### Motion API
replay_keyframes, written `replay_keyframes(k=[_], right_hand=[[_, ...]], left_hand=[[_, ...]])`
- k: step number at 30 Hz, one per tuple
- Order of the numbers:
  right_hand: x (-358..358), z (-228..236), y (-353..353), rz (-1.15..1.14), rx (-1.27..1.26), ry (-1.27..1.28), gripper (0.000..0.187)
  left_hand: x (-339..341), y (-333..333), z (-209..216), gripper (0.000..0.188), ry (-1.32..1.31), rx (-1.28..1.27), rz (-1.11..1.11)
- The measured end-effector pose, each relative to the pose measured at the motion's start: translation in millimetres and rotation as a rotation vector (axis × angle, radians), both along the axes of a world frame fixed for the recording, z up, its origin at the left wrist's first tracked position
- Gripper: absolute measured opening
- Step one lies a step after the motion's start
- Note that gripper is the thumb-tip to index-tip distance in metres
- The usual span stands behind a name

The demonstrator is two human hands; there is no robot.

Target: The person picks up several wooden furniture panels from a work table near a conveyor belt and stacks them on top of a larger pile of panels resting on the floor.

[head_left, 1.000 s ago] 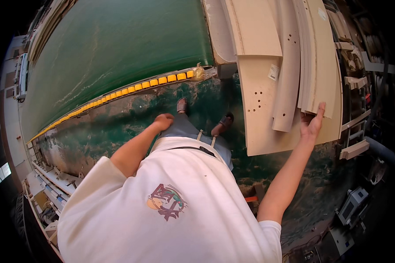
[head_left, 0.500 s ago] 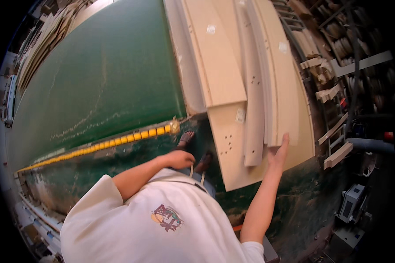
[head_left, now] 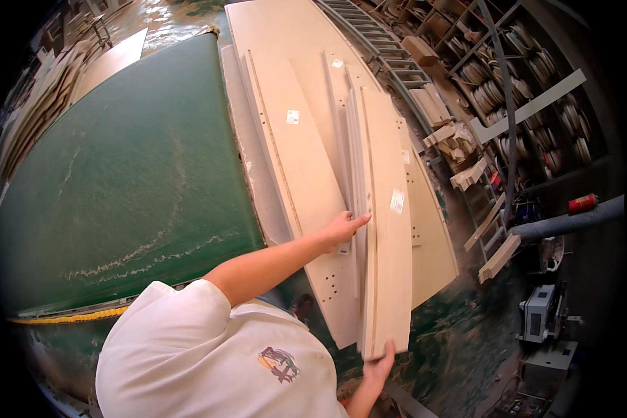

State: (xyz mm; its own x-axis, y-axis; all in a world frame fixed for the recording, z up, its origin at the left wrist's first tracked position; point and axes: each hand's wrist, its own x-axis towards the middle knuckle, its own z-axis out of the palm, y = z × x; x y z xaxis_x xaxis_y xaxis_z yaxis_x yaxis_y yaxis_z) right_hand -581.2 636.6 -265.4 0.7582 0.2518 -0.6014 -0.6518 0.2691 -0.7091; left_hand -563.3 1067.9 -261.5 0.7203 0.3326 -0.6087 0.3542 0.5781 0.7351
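A long light-wood panel point(head_left: 389, 279) with a white sticker lies lengthwise in front of me, its near end sticking out past the boards below. My right hand point(head_left: 377, 368) is closed on that near end, thumb up along the edge. Farther up, my left hand point(head_left: 344, 230) grips the panel's left edge; some of its fingers are hidden. Just left of the panel lies another long wood board point(head_left: 289, 150), also stickered. Beneath both is a wide pale sheet point(head_left: 432, 254), and a board with small drilled holes point(head_left: 336, 306) shows near my left forearm.
A large green-topped table point(head_left: 139, 174) with a yellow strip point(head_left: 76, 318) along its near edge fills the left. On the right are a metal roller track point(head_left: 390, 52), wooden blocks point(head_left: 500, 258), a grey hose point(head_left: 571, 221) and shelves of coiled strips point(head_left: 536, 90).
My left hand has moved from beside my waist up to the panel's left edge. The panel and my right hand have come closer to my body, and the view has shifted.
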Motion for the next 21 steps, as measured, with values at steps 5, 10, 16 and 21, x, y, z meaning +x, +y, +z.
replay_keyframes(k=[5, 10, 16, 21], right_hand=[[-64.6, 65.8, -64.7, -0.087, -0.142, 0.084, 0.063], [-119.9, 59.7, -120.9, -0.158, -0.375, 0.024, 0.062], [-121.8, 33.6, -135.3, -0.096, -0.514, -0.264, 0.061], [-58.9, 47.0, -28.2, 0.039, -0.324, -0.09, 0.066]], left_hand=[[16.5, -11.5, -3.5, 0.091, -0.127, -0.137, 0.163], [4.0, -46.7, 0.0, 0.08, -0.277, -0.3, 0.277], [-34.2, -12.1, 6.0, 0.063, -0.319, -0.472, 0.313], [-32.3, 74.8, -4.0, 0.058, -0.196, -0.208, 0.606]])
